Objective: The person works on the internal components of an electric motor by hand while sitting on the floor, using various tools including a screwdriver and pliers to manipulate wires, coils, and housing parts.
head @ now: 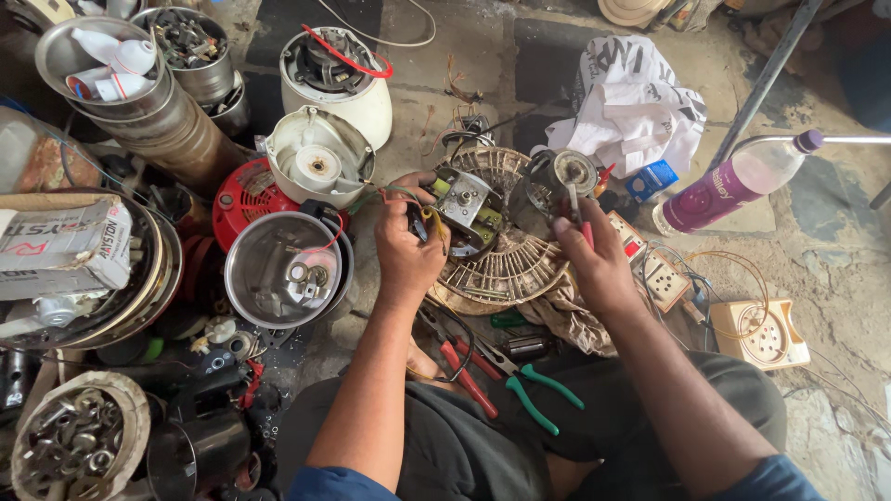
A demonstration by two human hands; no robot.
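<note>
My left hand (pixel 406 243) grips a small metal switch block with wires (pixel 461 206) over a round beige fan grille (pixel 506 264). A thin red-handled tool (pixel 582 221) sits in my right hand (pixel 599 263), its tip touching a small motor part (pixel 562 174) on the grille. The two hands are close together above the grille, in front of my knees.
Left: a steel bowl with washers (pixel 283 269), white mixer bases (pixel 334 79), steel tins (pixel 139 93), a tub of nuts (pixel 79 436). Near my lap lie red-handled pliers (pixel 464 371) and green-handled pliers (pixel 534 390). Right: a purple bottle (pixel 733 186), sockets (pixel 664 274), a beige plate (pixel 766 334).
</note>
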